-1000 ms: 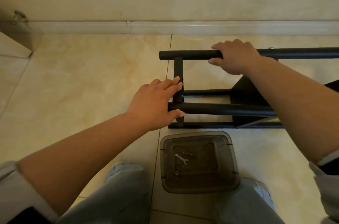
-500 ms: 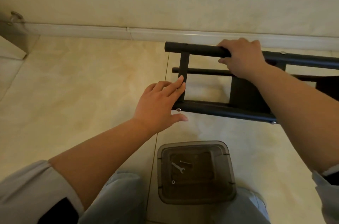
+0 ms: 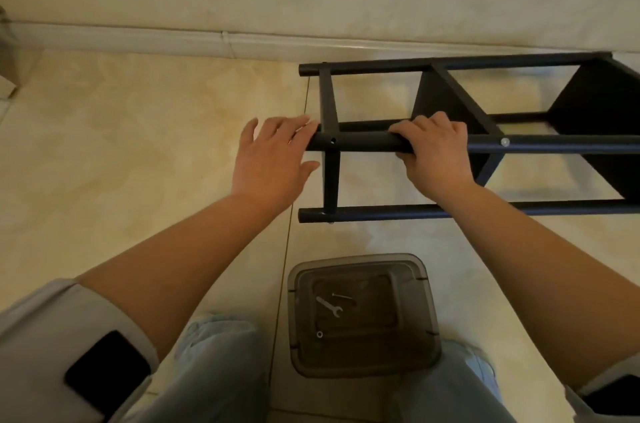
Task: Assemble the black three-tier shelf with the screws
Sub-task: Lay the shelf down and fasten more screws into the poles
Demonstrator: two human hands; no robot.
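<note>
- The shelf lies on its side on the floor, near the wall, its long posts running left to right. I judge that it lies this way so the post ends and their screw holes face me instead of the tiles.
- My right hand is wrapped over the raised post, fingers curled round it, thumb underneath. That grip keeps the frame from rolling while I line things up.
- My left hand is flat and spread, fingertips touching the left end of the same post, gripping nothing. I'd say it is steadying that end, or feeling for alignment.
- Just right of those fingertips the post shows a bare hole, with no screw in it (farther right, past my right hand, a silver screw head is already seated). So this corner looks like the joint to fasten next.
- A smoky plastic bin sits on the floor between my knees, near the shelf but apart from it, within easy reach of either hand.
- Inside the bin lie a small wrench, one screw just beside it, and a small ring, maybe a washer. I see nothing else in there, so few fasteners seem left.
</note>
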